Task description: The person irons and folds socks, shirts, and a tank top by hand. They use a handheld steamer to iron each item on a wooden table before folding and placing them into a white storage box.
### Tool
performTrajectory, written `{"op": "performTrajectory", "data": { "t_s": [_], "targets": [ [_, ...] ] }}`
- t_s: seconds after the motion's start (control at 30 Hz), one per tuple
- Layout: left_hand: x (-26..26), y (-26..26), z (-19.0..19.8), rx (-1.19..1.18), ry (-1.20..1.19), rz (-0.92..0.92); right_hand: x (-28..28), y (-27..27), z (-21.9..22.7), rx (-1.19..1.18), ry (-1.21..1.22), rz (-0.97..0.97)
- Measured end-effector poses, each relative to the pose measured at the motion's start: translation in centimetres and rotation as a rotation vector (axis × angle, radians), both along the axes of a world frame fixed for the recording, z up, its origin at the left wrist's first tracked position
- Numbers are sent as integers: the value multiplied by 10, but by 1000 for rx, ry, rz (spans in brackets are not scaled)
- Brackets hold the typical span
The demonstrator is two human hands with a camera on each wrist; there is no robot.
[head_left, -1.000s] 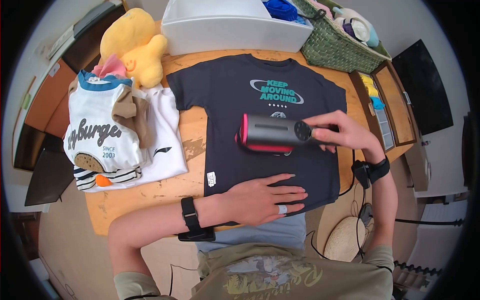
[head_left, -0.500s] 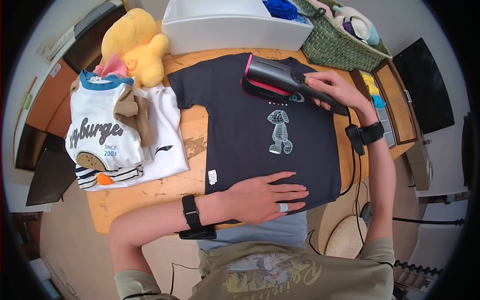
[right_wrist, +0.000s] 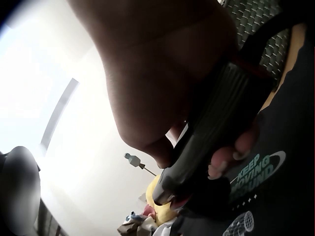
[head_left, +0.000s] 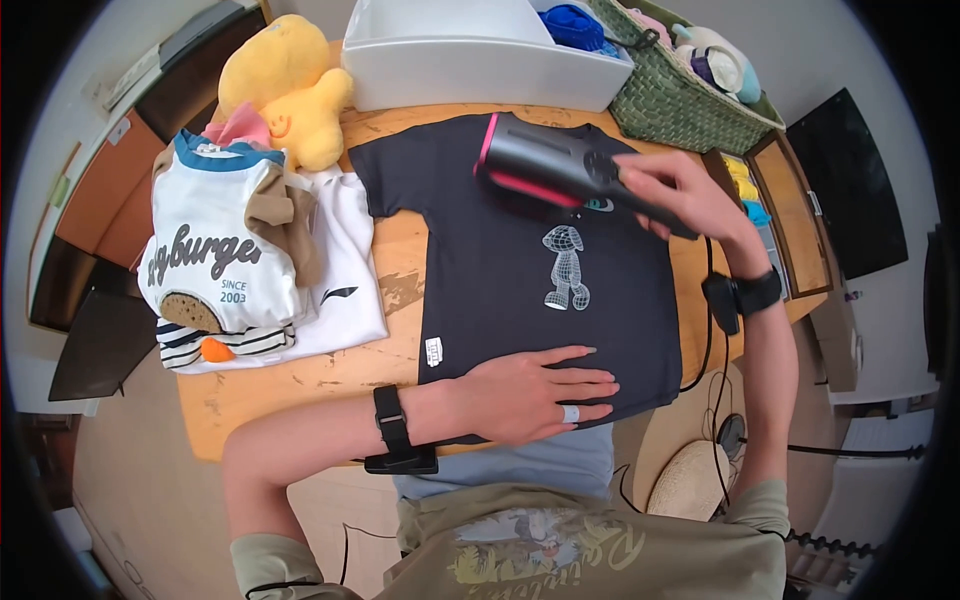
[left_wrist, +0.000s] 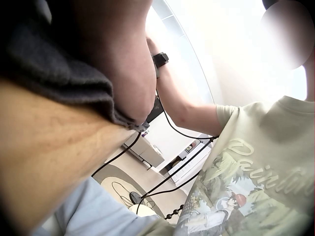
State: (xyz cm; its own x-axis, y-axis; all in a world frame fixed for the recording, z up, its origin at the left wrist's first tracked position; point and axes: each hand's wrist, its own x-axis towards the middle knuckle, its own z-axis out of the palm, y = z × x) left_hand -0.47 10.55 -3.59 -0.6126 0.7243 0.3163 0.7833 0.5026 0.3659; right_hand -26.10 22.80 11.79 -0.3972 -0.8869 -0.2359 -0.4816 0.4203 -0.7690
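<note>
A dark T-shirt (head_left: 500,290) lies spread on the wooden table, a wire-mesh figure printed on its front. My right hand (head_left: 685,200) grips the handle of a dark grey handheld garment steamer (head_left: 545,160) with a pink edge. The steamer's head is over the upper chest of the shirt and covers most of the lettering in the head view; the right wrist view shows fingers curled round the handle (right_wrist: 216,113). My left hand (head_left: 530,398) rests flat on the shirt's lower hem, fingers straight and a ring on one of them.
Folded clothes (head_left: 215,250) are stacked on the table's left, a yellow plush toy (head_left: 290,95) behind them. A white bin (head_left: 480,75) and a green woven basket (head_left: 670,95) stand at the back. On the right are a wooden-framed box (head_left: 790,210) and the steamer's cord (head_left: 708,310).
The steamer has moved from the middle of the shirt up to its chest, uncovering the printed figure, then shifted slightly at the chest. The left hand has stayed on the hem.
</note>
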Motion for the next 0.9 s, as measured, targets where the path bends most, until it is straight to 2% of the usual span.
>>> {"op": "performTrajectory", "data": {
  "t_s": [0.17, 0.23, 0.43, 0.73, 0.9],
  "targets": [
    [1, 2, -8, 118, 25, 18, 45, 17, 5, 69, -103, 118],
    [1, 2, -8, 120, 30, 19, 58, 21, 3, 74, -62, 173],
    [2, 3, -9, 134, 31, 27, 65, 22, -17, 91, -88, 252],
    [1, 3, -6, 96, 33, 27, 36, 6, -28, 62, -75, 99],
    [1, 1, -1, -11, 5, 23, 6, -10, -33, 50, -23, 47]
  ]
}}
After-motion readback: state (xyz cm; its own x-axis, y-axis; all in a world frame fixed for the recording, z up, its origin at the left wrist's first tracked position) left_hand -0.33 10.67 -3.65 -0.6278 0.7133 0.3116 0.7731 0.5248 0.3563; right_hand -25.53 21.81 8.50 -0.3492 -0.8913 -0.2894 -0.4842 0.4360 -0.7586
